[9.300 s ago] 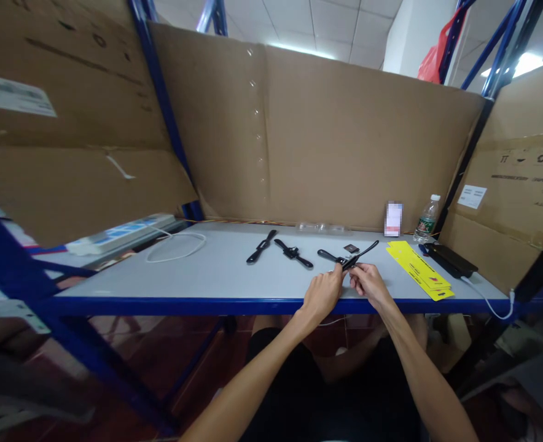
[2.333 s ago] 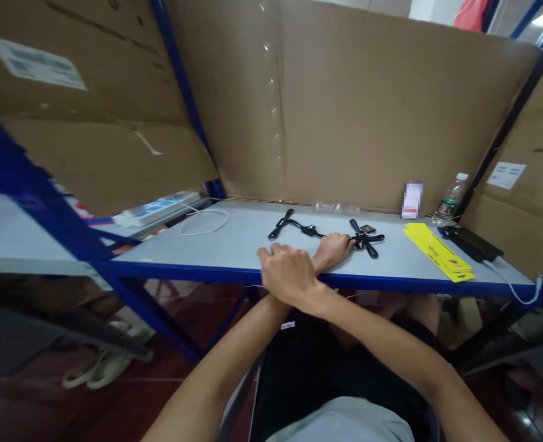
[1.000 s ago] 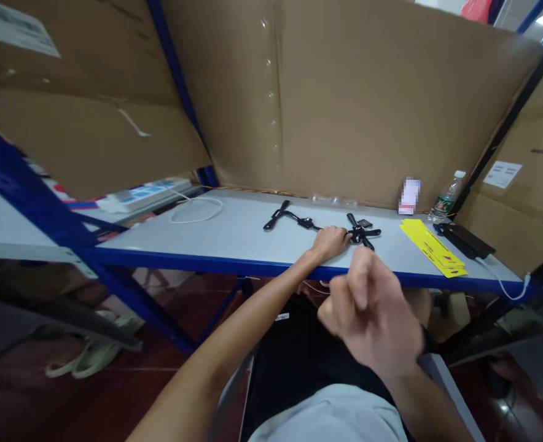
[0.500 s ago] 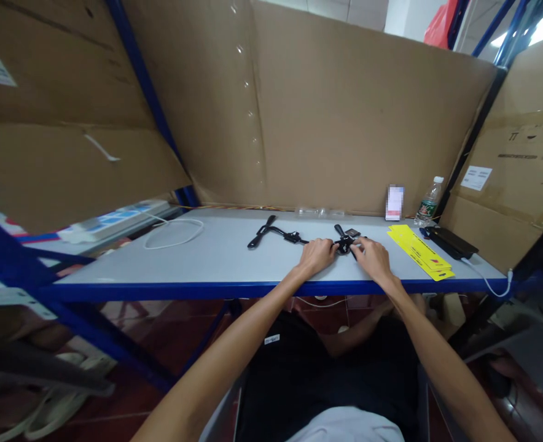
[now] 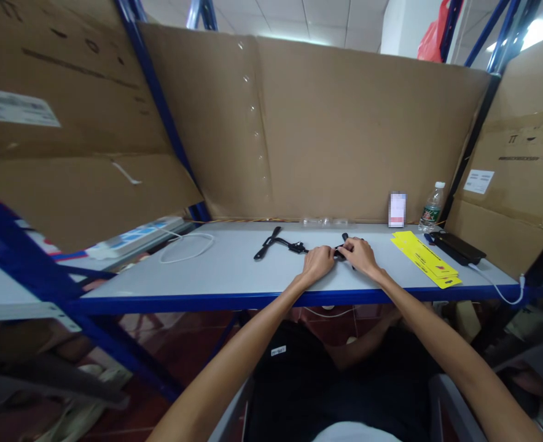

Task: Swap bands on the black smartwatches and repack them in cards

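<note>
Shelf edge: a blue front rail (image 5: pixel 198 301) is seen nearest, carrying the pale grey shelf top (image 5: pixel 234 276).
Left hand: the left hand (image 5: pixel 316 265) is laid knuckles-up on the shelf top, its fingers curled down around the near end of a black watch; whether the strap is actually pinched cannot be told, as the fingertips are hidden.
Right hand: the right hand (image 5: pixel 360 255) is placed just beside the left, fingers bent together over the same black watch; the grip itself is covered by the hand.
Black watch: the black watch (image 5: pixel 340 250) is found between the two hands, on or just above the shelf top, only a short dark part showing.
Second watch: another black watch (image 5: pixel 278 244) is laid flat to the left of the hands, its strap stretched toward the back wall.
Yellow cards: a small stack of yellow cards (image 5: pixel 424 265) is set to the right of the right hand, apart from it.
White cable: a looped white cable (image 5: pixel 186 248) is seen far left.
Back row: a black flat device (image 5: pixel 458 247), a water bottle (image 5: pixel 430 210) and a small blurred card (image 5: pixel 397 209) are stood against the cardboard wall (image 5: pixel 345 135).
</note>
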### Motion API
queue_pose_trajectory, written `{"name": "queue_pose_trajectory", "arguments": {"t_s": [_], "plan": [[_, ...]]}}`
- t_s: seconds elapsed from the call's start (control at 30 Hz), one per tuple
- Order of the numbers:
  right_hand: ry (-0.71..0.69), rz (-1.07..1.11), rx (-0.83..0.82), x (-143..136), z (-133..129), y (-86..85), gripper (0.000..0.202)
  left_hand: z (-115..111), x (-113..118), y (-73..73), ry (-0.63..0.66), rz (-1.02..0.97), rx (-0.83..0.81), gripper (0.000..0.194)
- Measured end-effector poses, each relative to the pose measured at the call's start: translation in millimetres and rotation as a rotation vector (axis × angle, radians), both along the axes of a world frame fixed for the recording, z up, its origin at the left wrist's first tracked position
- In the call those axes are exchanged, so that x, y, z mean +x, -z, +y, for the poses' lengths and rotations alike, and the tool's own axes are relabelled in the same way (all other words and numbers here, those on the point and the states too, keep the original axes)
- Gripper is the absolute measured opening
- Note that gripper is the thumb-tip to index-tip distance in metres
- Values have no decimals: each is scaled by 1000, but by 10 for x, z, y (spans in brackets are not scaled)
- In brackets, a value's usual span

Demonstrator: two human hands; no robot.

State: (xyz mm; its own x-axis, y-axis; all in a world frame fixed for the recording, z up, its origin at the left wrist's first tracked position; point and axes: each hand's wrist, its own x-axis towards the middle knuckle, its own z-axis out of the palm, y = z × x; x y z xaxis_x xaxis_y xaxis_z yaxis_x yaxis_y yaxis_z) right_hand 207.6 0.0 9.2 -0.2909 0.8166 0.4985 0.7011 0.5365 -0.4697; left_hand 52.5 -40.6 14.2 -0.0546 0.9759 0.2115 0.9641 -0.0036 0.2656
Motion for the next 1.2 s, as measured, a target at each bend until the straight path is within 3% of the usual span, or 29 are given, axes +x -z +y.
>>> {"name": "queue_pose_trajectory", "arguments": {"t_s": [0.23, 0.37, 0.5, 0.8, 0.97, 1.07, 1.2], "plan": [[28, 41, -4, 15, 14, 97, 10, -18, 41, 30, 0, 27, 16, 51], [-100, 63, 105, 68, 35, 97, 20, 4, 46, 29, -7, 14, 19, 52], [-71, 132, 111, 83, 64, 93, 8, 11, 45, 18, -1, 1, 25, 51], [-160, 104, 87, 84, 53, 115, 48, -25, 61, -12, 11, -13, 26, 48], [-88, 109, 181, 92, 35, 73, 19, -43, 75, -37, 20, -31, 18, 50], [-4, 62, 153, 72, 52, 84, 15, -38, 74, -34, 20, -33, 23, 51], [-118, 38, 113, 64, 67, 108, 20, -34, 76, -30, 20, -30, 26, 49]]}}
